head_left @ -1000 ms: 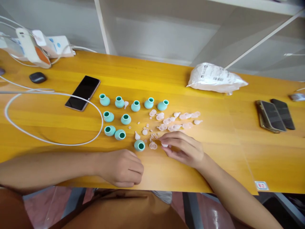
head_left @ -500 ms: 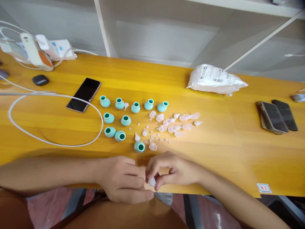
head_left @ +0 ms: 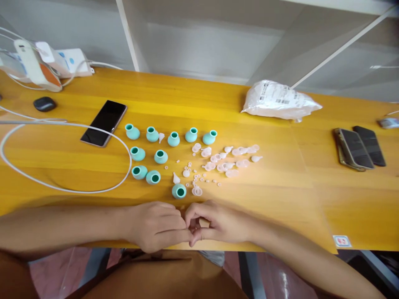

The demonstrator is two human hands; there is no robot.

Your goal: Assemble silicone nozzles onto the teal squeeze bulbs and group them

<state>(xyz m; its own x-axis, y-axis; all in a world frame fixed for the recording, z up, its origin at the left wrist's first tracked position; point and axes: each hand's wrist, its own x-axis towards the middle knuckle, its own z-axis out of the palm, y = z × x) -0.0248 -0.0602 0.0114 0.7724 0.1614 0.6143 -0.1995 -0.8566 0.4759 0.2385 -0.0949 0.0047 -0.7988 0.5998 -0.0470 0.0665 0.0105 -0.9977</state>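
My left hand [head_left: 162,226] and my right hand [head_left: 216,222] meet at the fingertips at the table's near edge. The fingers of my left hand are curled closed, and what they grip, if anything, is hidden. Thumb and forefinger of my right hand are pinched together; the small white plastic piece seen there earlier is now covered by the fingers. Just beyond them stands a teal vase-shaped bulb [head_left: 179,191] with an open mouth. Beside it lie a white funnel-shaped nozzle [head_left: 176,178] and a translucent round plastic part [head_left: 197,190].
Several more teal bulbs [head_left: 161,156] stand at the left, with tiny rings and translucent parts [head_left: 231,173] spread to their right. A black phone [head_left: 104,123], looped white cable [head_left: 59,189], plastic parcel [head_left: 279,101] and two stacked phones [head_left: 355,149] lie around on the wooden table [head_left: 280,207].
My hands have come together so that their fingertips touch. The white piece in my right fingers has gone out of sight. The whole view has shifted slightly.
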